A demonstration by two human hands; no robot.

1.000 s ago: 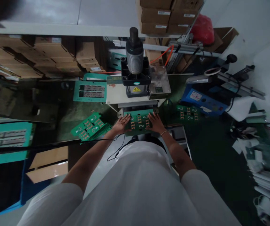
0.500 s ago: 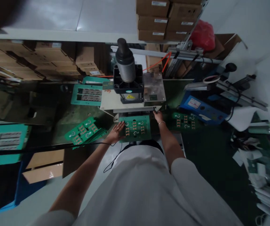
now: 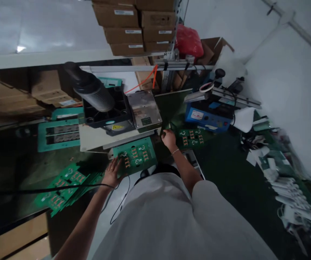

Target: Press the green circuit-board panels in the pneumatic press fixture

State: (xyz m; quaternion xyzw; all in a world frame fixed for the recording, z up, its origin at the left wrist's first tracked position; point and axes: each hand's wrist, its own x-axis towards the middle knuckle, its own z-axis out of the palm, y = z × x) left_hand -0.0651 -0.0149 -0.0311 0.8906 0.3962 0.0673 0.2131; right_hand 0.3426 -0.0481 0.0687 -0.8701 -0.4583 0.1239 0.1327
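Note:
My left hand (image 3: 112, 173) lies with fingers stretched out along the left edge of a green circuit board (image 3: 136, 155), touching it. The board sits on a lighter green fixture plate (image 3: 150, 143) at the front of a machine with a black ribbed column (image 3: 98, 95). Beside the machine's right front corner, my right hand (image 3: 169, 140) is closed, its fingers curled; what they hold, if anything, cannot be made out. Just right of it lies another circuit board (image 3: 192, 138). A fanned stack of circuit boards (image 3: 63, 187) rests to the left of my left hand.
A blue machine (image 3: 208, 117) stands at the right, with a tape roll (image 3: 206, 87) above it. A black cable (image 3: 44, 189) crosses over the board stack. Cardboard boxes (image 3: 124, 20) fill the shelf. Green frames (image 3: 59, 133) lie behind at left.
My view has turned to the right, so the bench appears shifted left. My right hand has moved away from the machine's front edge, rightward, and its fingers are now curled. My left hand stays on the board.

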